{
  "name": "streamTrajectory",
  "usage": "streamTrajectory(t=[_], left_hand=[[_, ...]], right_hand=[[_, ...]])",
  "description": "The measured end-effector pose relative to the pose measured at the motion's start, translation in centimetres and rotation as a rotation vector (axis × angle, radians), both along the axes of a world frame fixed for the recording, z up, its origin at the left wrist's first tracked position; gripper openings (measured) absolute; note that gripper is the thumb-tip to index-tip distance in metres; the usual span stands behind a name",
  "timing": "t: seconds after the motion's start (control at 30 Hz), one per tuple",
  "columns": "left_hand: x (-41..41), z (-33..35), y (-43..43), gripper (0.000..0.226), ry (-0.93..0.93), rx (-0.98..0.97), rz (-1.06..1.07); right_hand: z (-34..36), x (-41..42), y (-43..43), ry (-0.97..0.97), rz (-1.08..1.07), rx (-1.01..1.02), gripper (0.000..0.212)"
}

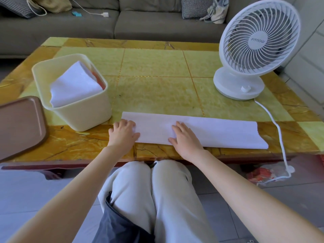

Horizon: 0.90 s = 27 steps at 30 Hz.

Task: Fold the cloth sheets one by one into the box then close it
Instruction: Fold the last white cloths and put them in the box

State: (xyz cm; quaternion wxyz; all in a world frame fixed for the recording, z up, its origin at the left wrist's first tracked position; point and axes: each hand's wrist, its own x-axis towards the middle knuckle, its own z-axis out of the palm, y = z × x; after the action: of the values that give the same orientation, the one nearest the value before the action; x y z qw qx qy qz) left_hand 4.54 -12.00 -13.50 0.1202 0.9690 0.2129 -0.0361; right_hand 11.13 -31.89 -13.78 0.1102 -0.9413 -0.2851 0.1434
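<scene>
A white cloth sheet (pixel 219 132) lies folded into 1 long, flat strip across the lower middle of the frame, parallel to the near edge of the worktop (pixel 157 88) and just inside it. Its long edges are straight; the right end looks slightly ragged at the upper corner.

The left hand (pixel 122 134) sits at the strip's left end, knuckles up and fingers bent, thumb lying on the fabric. Whether it pinches the end or only rests there cannot be told. The right hand (pixel 184 139) lies flat on the middle of the strip, fingers straight and spread, pressing down.

The box (pixel 87 116) stands at left centre, just beside the strip's left end and apart from it. It is cream plastic with rounded corners, smooth walls and an open top. Inside, a folded white cloth (pixel 73 85) leans tilted with 1 corner above the rim, and something orange-red (pixel 100 81) shows behind it against the right wall. A brown lid (pixel 19 127) with rounded corners and a raised rim lies flat at the left edge of the frame, close to the box.

The worktop is glossy, in pale green tiles with an amber marbled border. A broad stretch of it is open between box and fan (pixel 259 39). The fan, white plastic with a round grille and round base, stands at upper right. Its white cord (pixel 278 134) runs past the strip's right end and over the near edge. A grey sofa (pixel 140 23) lies beyond the far edge.
</scene>
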Motion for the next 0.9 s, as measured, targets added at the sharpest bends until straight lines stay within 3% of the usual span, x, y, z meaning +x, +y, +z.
streamTrajectory(t=[0.1,0.27,0.47,0.6,0.73,0.9], left_hand=[[-0.5,0.2,0.1,0.045,0.003,-0.022,0.068],[-0.9,0.3,1.2,0.072,0.118,-0.047,0.158],[-1.6,0.9,1.3,0.085,0.13,-0.215,0.237],[-2.2,1.2,1.1,0.063,0.026,-0.289,0.291],[-2.4,2.5,-0.1,0.04,-0.288,-0.398,0.322],[-1.2,5.7,-3.7,0.016,-0.609,-0.352,0.207]], right_hand=[[0.1,-0.5,0.3,-0.021,0.034,-0.028,0.052],[-0.1,-0.4,0.6,-0.032,0.021,-0.079,0.063],[-0.8,-0.5,1.3,-0.042,-0.019,-0.124,0.067],[-0.7,-1.0,1.8,-0.037,-0.039,-0.089,0.062],[0.5,-1.5,2.3,0.006,-0.008,0.042,0.04],[5.2,-0.8,3.7,0.179,-0.157,0.472,0.033]])
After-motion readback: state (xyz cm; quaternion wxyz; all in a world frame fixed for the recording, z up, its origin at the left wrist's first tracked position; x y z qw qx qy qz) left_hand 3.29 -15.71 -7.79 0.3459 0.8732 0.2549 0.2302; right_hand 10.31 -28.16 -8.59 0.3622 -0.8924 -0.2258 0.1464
